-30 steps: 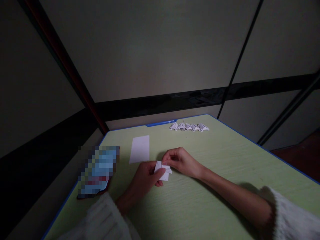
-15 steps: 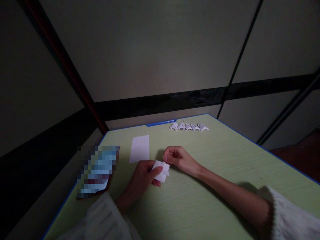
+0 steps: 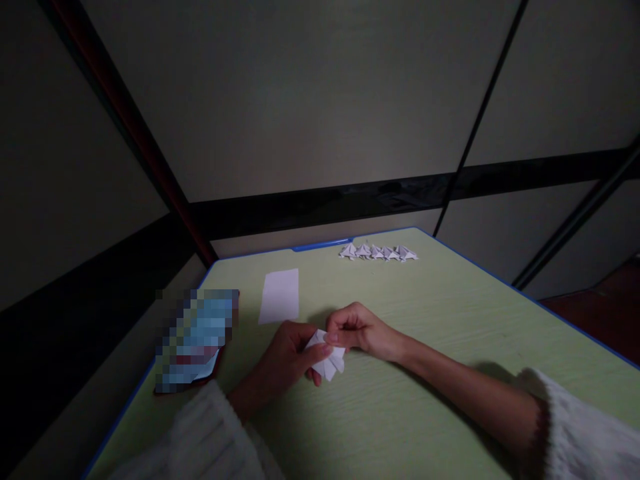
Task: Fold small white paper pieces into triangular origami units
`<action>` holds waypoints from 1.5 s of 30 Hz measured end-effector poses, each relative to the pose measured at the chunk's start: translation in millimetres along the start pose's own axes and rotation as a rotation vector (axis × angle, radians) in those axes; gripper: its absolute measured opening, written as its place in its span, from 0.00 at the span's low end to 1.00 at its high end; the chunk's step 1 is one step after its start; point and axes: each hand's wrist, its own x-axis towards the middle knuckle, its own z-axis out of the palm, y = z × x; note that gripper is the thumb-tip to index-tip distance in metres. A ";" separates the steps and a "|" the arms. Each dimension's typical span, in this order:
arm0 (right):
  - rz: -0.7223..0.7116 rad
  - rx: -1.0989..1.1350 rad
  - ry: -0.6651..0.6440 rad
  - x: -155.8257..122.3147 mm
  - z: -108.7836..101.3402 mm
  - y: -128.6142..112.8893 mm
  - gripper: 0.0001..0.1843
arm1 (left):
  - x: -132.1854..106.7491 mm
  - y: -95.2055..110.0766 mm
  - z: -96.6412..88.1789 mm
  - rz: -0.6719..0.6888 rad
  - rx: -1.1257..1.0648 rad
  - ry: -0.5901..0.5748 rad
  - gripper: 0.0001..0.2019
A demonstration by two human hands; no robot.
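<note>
One touchscreen device in a dark red case is positioned along the left edge of the pale green table; its screen content cannot be read. To its right, a rectangular sheet of white paper is laid flat, beyond the left hand. The folded white paper is held over the near middle of the table, gripped between the thumb and fingers of the left hand, with pointed flaps directed toward the near side. Its upper right part is pinched by the right hand, whose fingers are curled. Beyond the right hand, five white origami figures are arranged in a row near the far edge. At lower right, a white sleeve is seen.
</note>
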 end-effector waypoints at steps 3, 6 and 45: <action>-0.030 0.043 0.069 2.7 0.2 0.6 0.19 | 3.0 1.3 -0.7 0.026 -0.012 0.058 0.11; -0.067 0.055 0.150 5.7 -0.1 2.0 0.18 | 7.6 1.3 -2.4 0.042 -0.009 0.120 0.11; -0.102 -0.032 0.296 6.9 -1.7 4.6 0.07 | 10.5 -1.3 -9.5 0.024 0.108 0.343 0.10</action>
